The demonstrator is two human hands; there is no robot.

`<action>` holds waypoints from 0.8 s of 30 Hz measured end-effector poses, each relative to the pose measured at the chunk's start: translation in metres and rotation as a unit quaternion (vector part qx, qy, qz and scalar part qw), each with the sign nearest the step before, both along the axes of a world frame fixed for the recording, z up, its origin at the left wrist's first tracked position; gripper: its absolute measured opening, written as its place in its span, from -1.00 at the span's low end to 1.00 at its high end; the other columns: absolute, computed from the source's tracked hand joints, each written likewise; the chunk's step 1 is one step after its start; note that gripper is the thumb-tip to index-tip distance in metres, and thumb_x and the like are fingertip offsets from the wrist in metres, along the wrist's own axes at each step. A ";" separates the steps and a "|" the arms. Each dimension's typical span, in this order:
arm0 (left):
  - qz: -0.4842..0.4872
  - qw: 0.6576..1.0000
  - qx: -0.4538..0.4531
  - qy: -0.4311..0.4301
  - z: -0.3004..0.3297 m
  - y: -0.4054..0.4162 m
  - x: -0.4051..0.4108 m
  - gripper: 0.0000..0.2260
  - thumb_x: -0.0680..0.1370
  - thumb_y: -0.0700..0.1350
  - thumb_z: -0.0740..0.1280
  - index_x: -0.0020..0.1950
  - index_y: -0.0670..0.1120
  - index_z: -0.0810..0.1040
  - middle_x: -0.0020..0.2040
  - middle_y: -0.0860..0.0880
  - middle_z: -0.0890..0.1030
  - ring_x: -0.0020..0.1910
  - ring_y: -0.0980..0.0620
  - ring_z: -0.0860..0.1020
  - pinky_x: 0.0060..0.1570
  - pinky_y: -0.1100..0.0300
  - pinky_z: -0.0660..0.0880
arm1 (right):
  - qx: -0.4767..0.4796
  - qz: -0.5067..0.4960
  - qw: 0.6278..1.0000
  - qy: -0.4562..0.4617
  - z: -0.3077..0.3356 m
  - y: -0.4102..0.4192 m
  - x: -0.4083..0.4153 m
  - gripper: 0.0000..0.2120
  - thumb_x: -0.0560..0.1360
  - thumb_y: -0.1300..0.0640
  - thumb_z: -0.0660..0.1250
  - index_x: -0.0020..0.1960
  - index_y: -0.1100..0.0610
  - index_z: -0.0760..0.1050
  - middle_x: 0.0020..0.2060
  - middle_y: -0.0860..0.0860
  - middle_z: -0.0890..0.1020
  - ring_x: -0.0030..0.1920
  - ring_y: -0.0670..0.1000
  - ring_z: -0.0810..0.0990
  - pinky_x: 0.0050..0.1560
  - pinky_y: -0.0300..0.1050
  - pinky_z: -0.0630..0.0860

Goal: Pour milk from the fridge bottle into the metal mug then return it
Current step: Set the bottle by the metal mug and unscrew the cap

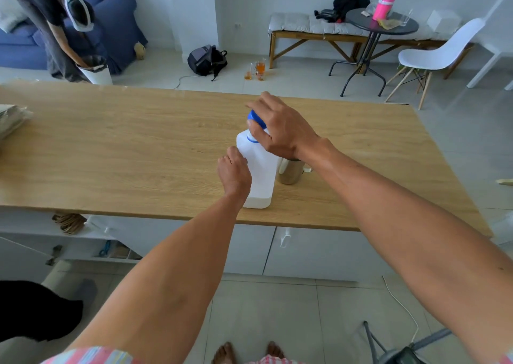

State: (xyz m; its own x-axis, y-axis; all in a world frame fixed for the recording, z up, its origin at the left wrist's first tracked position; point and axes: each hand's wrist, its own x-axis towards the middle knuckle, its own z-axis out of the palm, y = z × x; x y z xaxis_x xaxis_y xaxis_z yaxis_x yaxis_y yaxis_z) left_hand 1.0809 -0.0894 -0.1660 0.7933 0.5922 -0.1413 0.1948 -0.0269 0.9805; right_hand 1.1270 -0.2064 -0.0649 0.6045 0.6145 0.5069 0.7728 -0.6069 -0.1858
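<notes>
White plastic milk bottle [259, 169] stands upright on the light wood-grain table [125, 147], near its front edge. Blue screw cap [254, 117] sits on the neck. Right hand [280, 130] comes over the top, fingers curled round the cap. Left hand [234, 169] grips the bottle's left side at about mid-height, fingers wrapped on the body, bracing it. Shiny metal mug [290, 170] stands just beside the bottle on its right, partly hidden by the bottle and the right wrist; can't tell whether there is anything in it. Step in hand looks like cap work: either unscrewing before the pour or closing after it; one frame doesn't settle which. If opening: next move needs the cap off and parked, then the bottle tilted over the mug with the mug kept steady, as it's close and easy to knock. If closing: snug the cap, then carry the bottle back to the fridge. Further out: another person bent over a white bin [95, 70] beyond the table, and a round dark side table [381, 22] with a pink bottle [384, 6].
</notes>
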 end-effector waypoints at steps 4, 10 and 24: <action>0.012 0.998 -0.059 -0.002 0.007 -0.001 -0.004 -0.72 0.59 -0.14 0.13 -0.33 -0.09 0.32 -0.28 -0.02 0.41 -0.26 -0.04 0.34 -0.23 0.05 0.33 | 0.290 -0.116 0.946 0.089 -0.013 -0.003 -0.006 -0.71 0.60 0.09 0.46 0.15 0.31 0.56 -0.01 0.17 0.60 -0.08 0.08 0.57 -0.01 -0.14 0.51; 0.003 0.996 -0.088 -0.011 0.011 -0.002 -0.007 -0.78 0.45 0.01 0.11 -0.32 -0.08 0.30 -0.29 -0.02 0.40 -0.24 -0.05 0.35 -0.21 0.01 0.33 | 0.410 -0.290 0.816 0.285 -0.080 -0.029 -0.029 -0.64 0.44 0.14 0.55 0.17 0.16 0.54 0.08 0.04 0.60 0.05 0.05 0.60 0.02 -0.15 0.54; -0.018 0.997 -0.069 -0.030 0.005 -0.001 -0.003 -0.67 0.43 -0.03 0.08 -0.55 0.06 0.18 -0.47 0.07 0.23 -0.34 -0.02 0.19 -0.37 0.07 0.18 | 0.214 -0.345 0.816 0.411 -0.194 -0.048 -0.052 -0.41 0.47 0.17 0.55 0.47 0.02 0.51 0.27 -0.02 0.64 0.29 0.07 0.56 0.35 0.09 0.50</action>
